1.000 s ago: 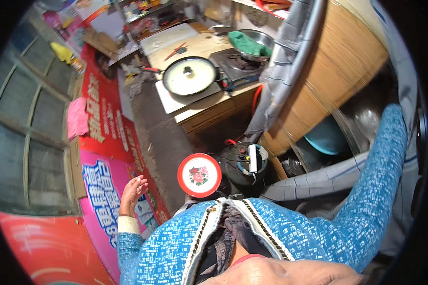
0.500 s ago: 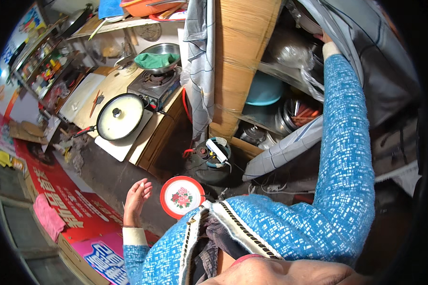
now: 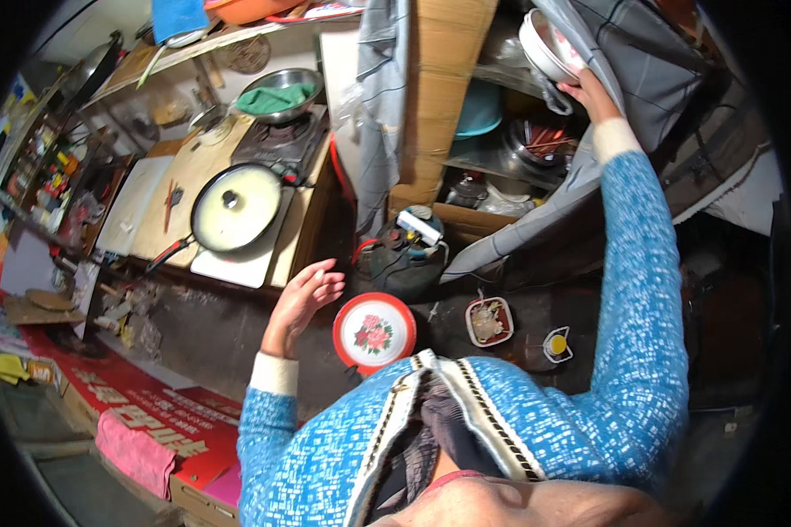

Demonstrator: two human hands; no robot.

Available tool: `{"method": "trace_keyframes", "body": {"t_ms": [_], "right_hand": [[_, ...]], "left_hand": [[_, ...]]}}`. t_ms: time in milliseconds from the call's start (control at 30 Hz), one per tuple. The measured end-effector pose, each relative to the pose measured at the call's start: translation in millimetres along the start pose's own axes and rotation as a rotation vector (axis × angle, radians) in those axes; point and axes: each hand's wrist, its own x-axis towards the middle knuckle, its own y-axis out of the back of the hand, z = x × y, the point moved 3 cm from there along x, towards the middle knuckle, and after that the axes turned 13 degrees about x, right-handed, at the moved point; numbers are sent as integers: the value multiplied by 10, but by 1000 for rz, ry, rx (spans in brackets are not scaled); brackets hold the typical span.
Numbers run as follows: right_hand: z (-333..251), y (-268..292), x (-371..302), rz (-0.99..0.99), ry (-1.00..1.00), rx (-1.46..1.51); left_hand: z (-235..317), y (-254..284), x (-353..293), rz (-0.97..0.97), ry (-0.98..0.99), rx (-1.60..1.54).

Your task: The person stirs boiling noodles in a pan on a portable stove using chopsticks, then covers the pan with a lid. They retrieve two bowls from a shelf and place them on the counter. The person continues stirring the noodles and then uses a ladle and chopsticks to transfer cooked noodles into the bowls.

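1. Gripping the white bowl (image 3: 543, 51) by its lower edge, the right hand (image 3: 591, 94) reaches up beside the open cupboard; from where I stand, its fingers look closed.
2. The left hand (image 3: 308, 299) hangs empty, fingers loosely parted, near the round floral tray (image 3: 374, 332).
3. Grey curtain (image 3: 655, 83) overlaps the bowl's right side; if the cloth catches the rim, I judge, the bowl could tip.
4. Steel pots (image 3: 523, 147) sit on the shelf below; a one-handed edge hold could twist, dropping the bowl among them.
5. Beyond the tray stands a gas cylinder (image 3: 400, 268), a possible stumbling point for careless feet.
6. Over on the desk (image 3: 204, 162), the lidded pan's (image 3: 235, 211) handle reaches the edge; a passing sleeve could knock it.
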Motion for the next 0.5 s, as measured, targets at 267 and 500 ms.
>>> {"method": "trace_keyframes", "body": {"t_ms": [267,500], "right_hand": [[935,-333,-1264,-226,-488,-208],[1673,-1231,-2966,-470,-549,-25]], "left_hand": [[135,-305,-183,-19,-108,-101],[276,-522,-477,-138,44,-194]]}}
